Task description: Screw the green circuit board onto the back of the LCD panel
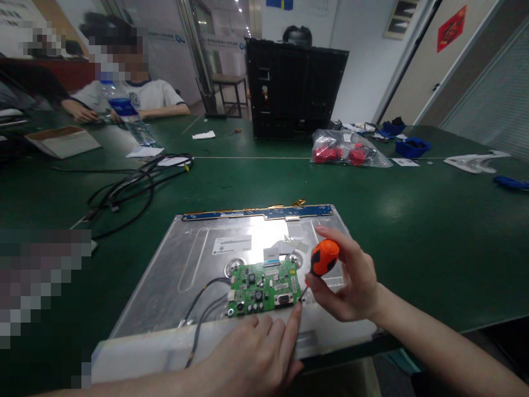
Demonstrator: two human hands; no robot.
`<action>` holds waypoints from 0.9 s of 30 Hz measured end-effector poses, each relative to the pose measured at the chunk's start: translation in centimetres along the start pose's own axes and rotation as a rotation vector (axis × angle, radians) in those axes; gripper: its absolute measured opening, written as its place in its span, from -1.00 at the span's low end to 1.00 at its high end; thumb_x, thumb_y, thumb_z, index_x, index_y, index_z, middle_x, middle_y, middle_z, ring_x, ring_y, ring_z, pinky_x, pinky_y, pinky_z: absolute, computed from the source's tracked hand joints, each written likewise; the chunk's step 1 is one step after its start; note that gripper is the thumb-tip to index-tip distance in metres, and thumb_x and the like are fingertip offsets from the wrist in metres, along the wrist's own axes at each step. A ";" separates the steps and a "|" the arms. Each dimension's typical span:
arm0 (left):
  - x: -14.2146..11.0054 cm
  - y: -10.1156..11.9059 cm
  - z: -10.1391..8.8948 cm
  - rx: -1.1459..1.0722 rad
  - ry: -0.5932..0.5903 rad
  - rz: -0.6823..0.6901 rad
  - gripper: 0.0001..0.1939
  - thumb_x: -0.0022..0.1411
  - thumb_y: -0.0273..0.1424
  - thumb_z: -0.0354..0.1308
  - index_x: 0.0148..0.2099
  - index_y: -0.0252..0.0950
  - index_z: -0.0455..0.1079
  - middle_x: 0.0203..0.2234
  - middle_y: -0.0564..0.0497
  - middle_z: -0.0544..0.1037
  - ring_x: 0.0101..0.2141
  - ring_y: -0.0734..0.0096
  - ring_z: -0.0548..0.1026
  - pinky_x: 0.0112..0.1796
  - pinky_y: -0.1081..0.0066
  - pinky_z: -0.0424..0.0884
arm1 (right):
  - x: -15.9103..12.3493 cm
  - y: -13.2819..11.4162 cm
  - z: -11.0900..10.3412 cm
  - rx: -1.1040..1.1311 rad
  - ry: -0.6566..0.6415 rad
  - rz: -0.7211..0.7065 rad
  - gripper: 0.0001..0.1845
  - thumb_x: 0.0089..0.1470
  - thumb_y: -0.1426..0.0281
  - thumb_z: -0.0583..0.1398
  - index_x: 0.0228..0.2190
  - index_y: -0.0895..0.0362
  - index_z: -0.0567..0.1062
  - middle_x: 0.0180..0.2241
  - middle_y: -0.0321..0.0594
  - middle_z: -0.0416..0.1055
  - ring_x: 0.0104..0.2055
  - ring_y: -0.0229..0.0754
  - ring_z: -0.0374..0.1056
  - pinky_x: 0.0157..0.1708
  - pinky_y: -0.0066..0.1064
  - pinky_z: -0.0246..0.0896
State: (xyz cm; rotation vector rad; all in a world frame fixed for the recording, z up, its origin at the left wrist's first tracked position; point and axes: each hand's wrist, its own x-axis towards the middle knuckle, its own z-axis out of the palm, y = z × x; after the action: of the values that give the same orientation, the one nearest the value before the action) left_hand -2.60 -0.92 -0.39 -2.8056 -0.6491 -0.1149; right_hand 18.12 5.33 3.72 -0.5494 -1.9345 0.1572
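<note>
My right hand (351, 275) is closed around the orange and black handle of a screwdriver (324, 257), which is tilted. Its tip comes down at the lower right corner of a green circuit board (264, 284). My left hand (260, 347) lies along the board's near edge, its index finger stretched toward the same corner, close to the tip; it holds nothing that I can see. The board rests on the metal back of a flat display panel (157, 281), with dark cables (198, 314) plugged into its left side and a ribbon cable (271, 256) at its top.
Along the panel's far edge runs a narrow blue circuit strip (256, 213). Black cables (132, 184) lie coiled at left. Farther back stand a black monitor housing (295, 91), a bag of red parts (349, 149) and a water bottle (130, 116). Another person (144, 96) sits across the table.
</note>
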 end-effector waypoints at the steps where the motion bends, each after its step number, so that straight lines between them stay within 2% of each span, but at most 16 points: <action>1: 0.0 0.0 0.0 -0.005 -0.011 -0.003 -0.50 0.41 -0.28 0.02 0.21 -0.62 0.29 -0.37 -0.15 0.59 -0.46 0.29 0.52 -0.46 0.37 0.42 | -0.1 0.1 0.0 0.010 0.008 0.007 -0.17 0.03 0.53 0.19 0.31 0.12 0.09 -0.21 -0.14 0.43 -0.54 -0.28 0.27 -0.64 -0.43 0.30; 7: -0.2 0.2 -0.1 -0.042 -0.003 -0.019 -0.49 0.46 -0.33 -0.07 0.26 -0.66 0.21 -0.33 -0.20 0.59 -0.45 0.26 0.52 -0.46 0.32 0.44 | -0.3 0.4 0.2 0.170 -0.019 0.042 -0.17 -0.03 0.58 0.15 0.27 0.09 0.10 -0.36 -0.29 0.32 -0.48 -0.23 0.33 -0.56 -0.41 0.34; 12: -0.1 0.1 0.0 -0.011 0.006 -0.015 -0.51 0.43 -0.31 -0.01 0.21 -0.63 0.28 -0.38 -0.16 0.59 -0.47 0.27 0.52 -0.48 0.35 0.42 | 0.1 0.4 0.1 0.114 -0.007 0.021 -0.26 0.10 0.46 0.25 0.25 0.06 0.13 -0.29 -0.25 0.37 -0.47 -0.26 0.33 -0.57 -0.45 0.33; 16: -0.1 0.0 0.0 -0.009 0.032 -0.008 -0.52 0.42 -0.32 0.00 0.19 -0.64 0.29 -0.36 -0.16 0.59 -0.46 0.28 0.53 -0.47 0.36 0.43 | 0.2 0.2 0.0 0.039 -0.003 0.010 -0.28 0.17 0.36 0.28 0.28 0.09 0.16 -0.36 -0.27 0.41 -0.57 -0.30 0.26 -0.63 -0.47 0.32; 19: -0.1 0.0 -0.1 -0.008 0.039 -0.001 -0.51 0.41 -0.32 0.01 0.19 -0.65 0.29 -0.37 -0.16 0.59 -0.46 0.27 0.53 -0.47 0.35 0.44 | -0.1 0.2 0.1 0.007 -0.015 0.004 -0.23 0.19 0.39 0.25 0.33 0.13 0.08 -0.41 -0.28 0.41 -0.57 -0.27 0.29 -0.63 -0.46 0.35; 22: 0.0 0.0 -0.3 -0.005 0.032 0.007 -0.51 0.42 -0.31 0.00 0.19 -0.65 0.29 -0.37 -0.16 0.59 -0.47 0.29 0.52 -0.48 0.36 0.43 | -0.4 0.3 0.3 0.071 0.010 0.015 -0.17 0.16 0.49 0.22 0.35 0.16 0.00 -0.40 -0.27 0.39 -0.52 -0.23 0.34 -0.58 -0.41 0.42; 27: 0.0 0.0 0.0 0.000 0.052 0.005 -0.52 0.44 -0.33 -0.06 0.19 -0.67 0.28 -0.38 -0.17 0.59 -0.48 0.26 0.52 -0.49 0.33 0.43 | -0.2 0.3 0.3 0.130 0.001 -0.004 -0.23 0.09 0.57 0.18 0.29 0.14 0.09 -0.26 -0.17 0.39 -0.46 -0.22 0.39 -0.55 -0.38 0.43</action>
State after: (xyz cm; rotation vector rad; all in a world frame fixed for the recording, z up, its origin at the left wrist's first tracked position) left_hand -2.63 -0.89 -0.38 -2.7941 -0.6297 -0.1857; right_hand 17.99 5.58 3.31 -0.4591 -1.9093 0.2778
